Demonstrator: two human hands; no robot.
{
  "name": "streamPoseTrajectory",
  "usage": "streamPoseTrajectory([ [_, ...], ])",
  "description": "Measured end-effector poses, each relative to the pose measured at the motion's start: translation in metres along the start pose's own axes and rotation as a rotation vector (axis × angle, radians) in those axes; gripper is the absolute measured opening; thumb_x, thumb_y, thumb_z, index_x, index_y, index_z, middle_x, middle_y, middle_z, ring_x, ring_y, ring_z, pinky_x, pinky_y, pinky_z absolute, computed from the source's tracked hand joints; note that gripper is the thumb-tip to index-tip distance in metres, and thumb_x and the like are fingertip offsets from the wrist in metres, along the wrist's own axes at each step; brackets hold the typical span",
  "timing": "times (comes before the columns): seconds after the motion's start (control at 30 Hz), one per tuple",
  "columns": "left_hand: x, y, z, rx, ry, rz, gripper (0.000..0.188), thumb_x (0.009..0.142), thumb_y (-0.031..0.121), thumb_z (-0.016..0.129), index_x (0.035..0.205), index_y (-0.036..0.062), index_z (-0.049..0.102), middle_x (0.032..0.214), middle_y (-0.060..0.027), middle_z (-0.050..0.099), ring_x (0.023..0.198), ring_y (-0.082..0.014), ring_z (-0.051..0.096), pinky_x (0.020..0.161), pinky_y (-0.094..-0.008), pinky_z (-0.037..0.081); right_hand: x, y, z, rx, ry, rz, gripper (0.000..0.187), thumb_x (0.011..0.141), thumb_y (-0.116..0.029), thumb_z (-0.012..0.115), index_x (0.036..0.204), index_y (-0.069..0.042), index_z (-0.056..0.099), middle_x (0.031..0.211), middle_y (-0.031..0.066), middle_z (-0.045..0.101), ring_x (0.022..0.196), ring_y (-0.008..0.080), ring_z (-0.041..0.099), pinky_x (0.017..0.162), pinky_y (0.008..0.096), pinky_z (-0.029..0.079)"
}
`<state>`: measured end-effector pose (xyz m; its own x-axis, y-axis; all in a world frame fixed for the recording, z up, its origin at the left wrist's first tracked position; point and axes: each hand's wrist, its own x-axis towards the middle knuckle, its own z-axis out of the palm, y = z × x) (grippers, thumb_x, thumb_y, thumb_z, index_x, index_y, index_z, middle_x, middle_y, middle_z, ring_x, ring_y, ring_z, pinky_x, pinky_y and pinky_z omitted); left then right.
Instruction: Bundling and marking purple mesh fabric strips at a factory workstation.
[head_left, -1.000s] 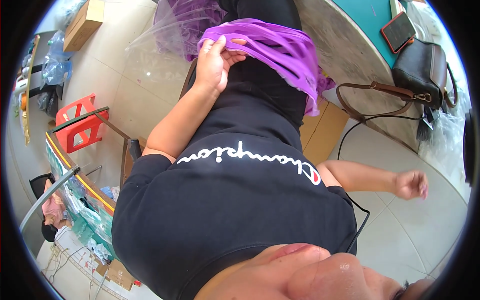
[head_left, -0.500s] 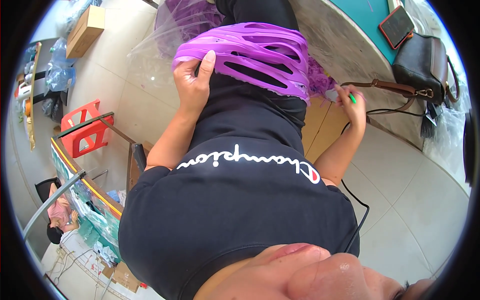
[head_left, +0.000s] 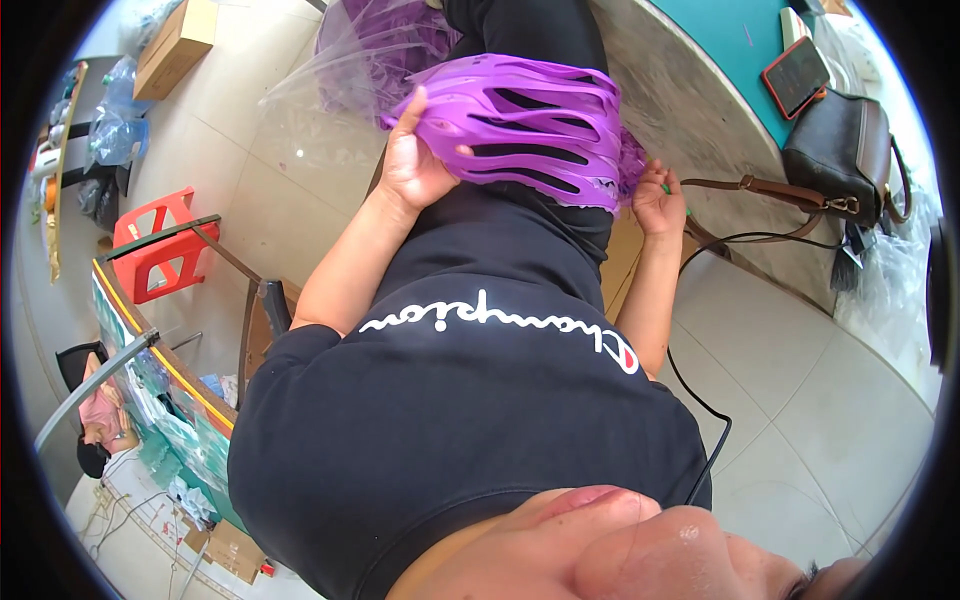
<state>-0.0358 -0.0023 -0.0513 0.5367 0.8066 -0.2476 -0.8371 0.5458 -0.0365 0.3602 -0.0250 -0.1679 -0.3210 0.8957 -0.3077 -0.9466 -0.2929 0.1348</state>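
A purple, soft-looking molded piece (head_left: pixel 540 125) with long slots lies across my lap, over black trousers. My left hand (head_left: pixel 418 170) grips its left end, thumb on top, with a fingertip showing through an opening. At its right edge, which is ragged, my right hand (head_left: pixel 660 205) is closed around a small green-handled tool. Only bits of green show between the fingers; the tip is hidden. Purple scraps (head_left: pixel 630 160) hang or lie beside that edge.
A clear plastic bag (head_left: pixel 350 70) of purple material lies beyond my left hand. To the right, a teal-topped table (head_left: pixel 710 40) carries a phone (head_left: pixel 797 77) and a black handbag (head_left: pixel 840 150). A red stool (head_left: pixel 160 245) stands left; another person (head_left: pixel 105 410) sits farther off.
My right hand has moved left, in to the purple piece's edge. My left hand has turned and shifted slightly right, and the piece's left end looks drawn in.
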Motion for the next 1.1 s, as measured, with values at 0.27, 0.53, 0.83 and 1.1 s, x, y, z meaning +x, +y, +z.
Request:
streamPoseTrajectory([
  [0.27,-0.002,-0.001,0.012,0.745,0.313,0.575,0.025,0.095,0.017,0.057,0.114,0.0014,0.061,0.110,-0.0098,0.065,0.101,-0.0188,0.063,0.090,-0.0346,0.049,-0.008,0.112,0.076,-2.042,0.141,-1.014,0.035,0.084,-0.010,0.072,0.080,-0.006,0.037,0.105,0.0170,0.064,0.092,0.0228,0.059,0.087,0.0328,0.044],
  [0.53,-0.007,0.000,0.036,0.650,0.257,0.545,0.031,0.099,0.021,0.049,0.119,-0.0006,0.056,0.113,-0.0114,0.064,0.104,-0.0212,0.061,0.091,-0.0363,0.048,-0.026,0.147,0.090,-2.169,-0.252,-1.112,0.048,0.069,-0.012,0.084,0.081,-0.007,0.037,0.110,0.0198,0.063,0.097,0.0304,0.058,0.089,0.0374,0.044],
  [0.83,-0.010,0.002,0.039,0.425,0.168,0.570,0.030,0.095,0.012,0.050,0.121,-0.0033,0.053,0.115,-0.0154,0.062,0.109,-0.0268,0.059,0.098,-0.0417,0.045,-0.029,0.125,0.082,-2.319,-0.275,-1.247,0.038,0.079,0.005,0.070,0.071,-0.004,0.034,0.085,0.0141,0.061,0.070,0.0227,0.056,0.063,0.0295,0.046],
  [1.1,-0.029,0.007,0.046,0.177,0.089,0.368,0.031,0.093,0.008,0.050,0.121,-0.0053,0.052,0.119,-0.0175,0.060,0.116,-0.0299,0.055,0.105,-0.0442,0.039,-0.094,0.110,0.170,-1.866,-0.269,-0.164,0.037,0.079,0.008,0.063,0.067,-0.006,0.032,0.073,0.0123,0.060,0.058,0.0118,0.054,0.049,0.0227,0.041],
])
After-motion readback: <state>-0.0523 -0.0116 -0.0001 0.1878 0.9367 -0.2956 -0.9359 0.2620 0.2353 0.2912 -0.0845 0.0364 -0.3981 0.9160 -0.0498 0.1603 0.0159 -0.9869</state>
